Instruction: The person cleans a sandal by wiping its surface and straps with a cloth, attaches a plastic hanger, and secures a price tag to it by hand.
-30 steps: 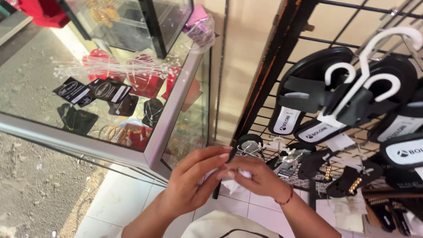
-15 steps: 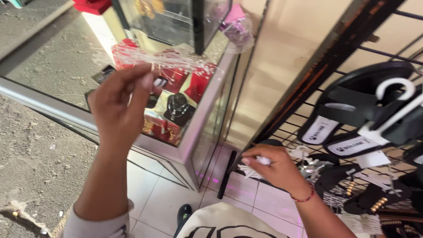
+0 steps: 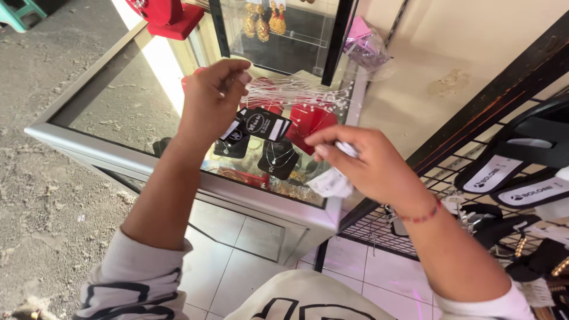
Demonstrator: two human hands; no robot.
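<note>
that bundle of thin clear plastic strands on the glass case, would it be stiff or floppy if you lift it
Probably floppy and very light: the clear plastic strands are hair-thin and fan out loosely from the left hand. They seem apt to tangle or scatter, lying splayed across the glass case. The fingers pinch only one end.

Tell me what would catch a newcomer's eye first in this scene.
The two bare hands at the centre: the left hand lifted over the glass display case, pinching a bundle of thin clear plastic strands, and the right hand lower down, holding small white tags. Next come the red jewellery stands under the glass, and black sandals hung on a wire rack at right.
</note>
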